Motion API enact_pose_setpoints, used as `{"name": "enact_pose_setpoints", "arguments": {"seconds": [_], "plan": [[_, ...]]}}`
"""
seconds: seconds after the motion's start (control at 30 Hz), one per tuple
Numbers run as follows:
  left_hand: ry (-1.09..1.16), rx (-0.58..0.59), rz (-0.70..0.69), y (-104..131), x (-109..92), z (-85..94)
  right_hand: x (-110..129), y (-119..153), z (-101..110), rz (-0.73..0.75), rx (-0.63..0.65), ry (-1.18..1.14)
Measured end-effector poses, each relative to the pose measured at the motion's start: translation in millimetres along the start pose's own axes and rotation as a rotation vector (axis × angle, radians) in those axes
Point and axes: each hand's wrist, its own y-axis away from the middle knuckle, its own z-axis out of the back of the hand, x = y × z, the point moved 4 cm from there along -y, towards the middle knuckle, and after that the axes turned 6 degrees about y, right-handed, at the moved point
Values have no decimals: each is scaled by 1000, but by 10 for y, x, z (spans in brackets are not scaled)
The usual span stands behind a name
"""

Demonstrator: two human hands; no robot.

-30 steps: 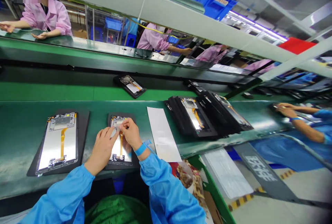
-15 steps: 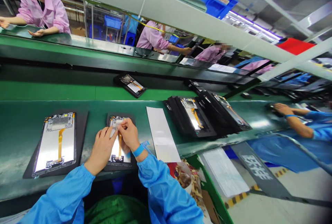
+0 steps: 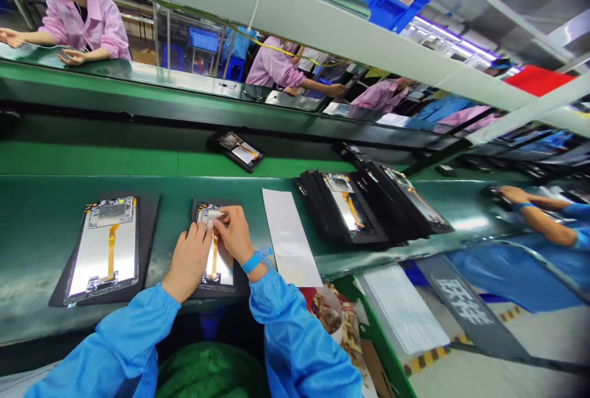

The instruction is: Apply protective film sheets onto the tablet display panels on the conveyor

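Note:
A tablet point(image 3: 224, 268) without its back cover lies before me on a black sheet, its circuit board and orange ribbon cable exposed. My right hand point(image 3: 236, 235) pinches a small white piece point(image 3: 214, 216) over the board at the tablet's top end. Beside it, my left hand point(image 3: 190, 260) lies over the tablet's left edge, fingers extended and fingertips close to the white piece; its thumb is hidden. To the left, a second opened tablet point(image 3: 99, 257) rests on another black sheet.
A white sheet point(image 3: 290, 238) lies right of my hands, then a stack of opened tablets point(image 3: 345, 207). Another opened tablet point(image 3: 242, 151) sits on the green belt point(image 3: 115, 159) behind. Below the bench edge stands a green bin point(image 3: 385, 339). A co-worker's hand point(image 3: 514, 195) is at far right.
The left fingers have drawn slightly back from the right fingertips. More of the white piece shows over the board. The whole view has shifted a little.

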Motion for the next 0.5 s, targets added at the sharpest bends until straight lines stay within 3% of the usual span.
{"name": "enact_pose_setpoints", "arguments": {"seconds": [0.27,0.43,0.5], "plan": [[57,-27,-3,-10,27,-57,-13,-293,-90,114,105,291],[44,-4,78,20,7,67,85,-333,10,203,86,189],[-17,-27,86,-2,-1,81,-24,-358,2,278,66,135]]}}
